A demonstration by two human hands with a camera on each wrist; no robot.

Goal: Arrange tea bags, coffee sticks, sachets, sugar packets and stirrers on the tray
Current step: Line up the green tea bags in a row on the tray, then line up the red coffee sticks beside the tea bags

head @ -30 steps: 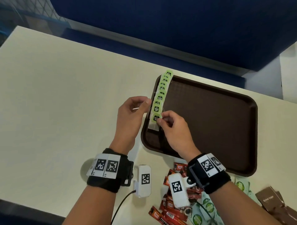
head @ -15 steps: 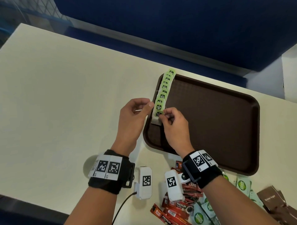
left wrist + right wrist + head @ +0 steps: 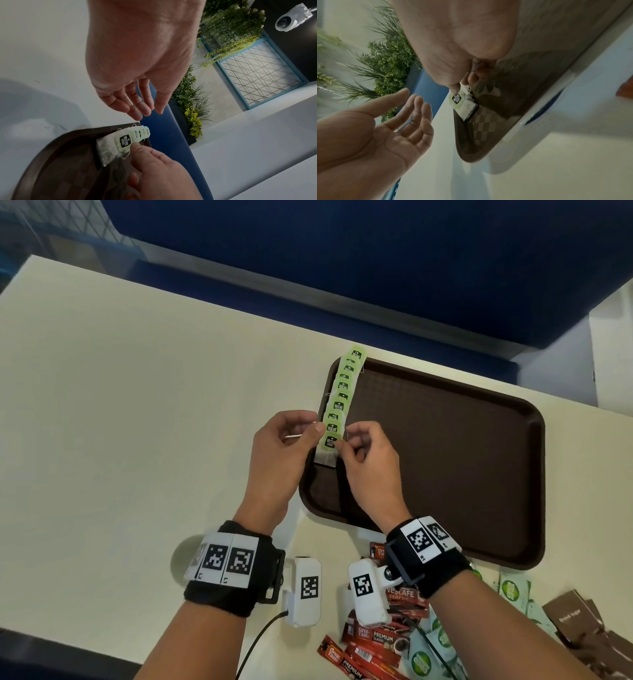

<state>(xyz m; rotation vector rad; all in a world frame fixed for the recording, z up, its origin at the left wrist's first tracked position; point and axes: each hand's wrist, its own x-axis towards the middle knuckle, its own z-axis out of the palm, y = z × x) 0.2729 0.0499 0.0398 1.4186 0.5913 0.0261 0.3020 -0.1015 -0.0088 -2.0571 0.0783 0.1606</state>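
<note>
A brown tray (image 3: 445,460) lies on the cream table. Several tea bags with green tags (image 3: 344,386) overlap in a row along its left edge. My right hand (image 3: 346,445) pinches the green tag of the nearest tea bag (image 3: 325,459) between thumb and forefinger. That bag (image 3: 109,150) lies flat on the tray floor (image 3: 60,162) at the near end of the row. My left hand (image 3: 313,429) hovers just left of the row, fingers relaxed (image 3: 142,108) and holding nothing. In the right wrist view the same pinch (image 3: 464,81) sits over the bag (image 3: 465,106), and the left palm (image 3: 412,112) faces it.
Red coffee sticks (image 3: 376,638), green-and-white sachets (image 3: 513,590) and brown sugar packets (image 3: 575,621) lie loose near the table's front edge, under and right of my right wrist. A blue bench runs behind the table's far edge. Bare table stretches to the left.
My right hand has eased the nearest tea bag's tag a little up toward the row. The left hand stays beside the row.
</note>
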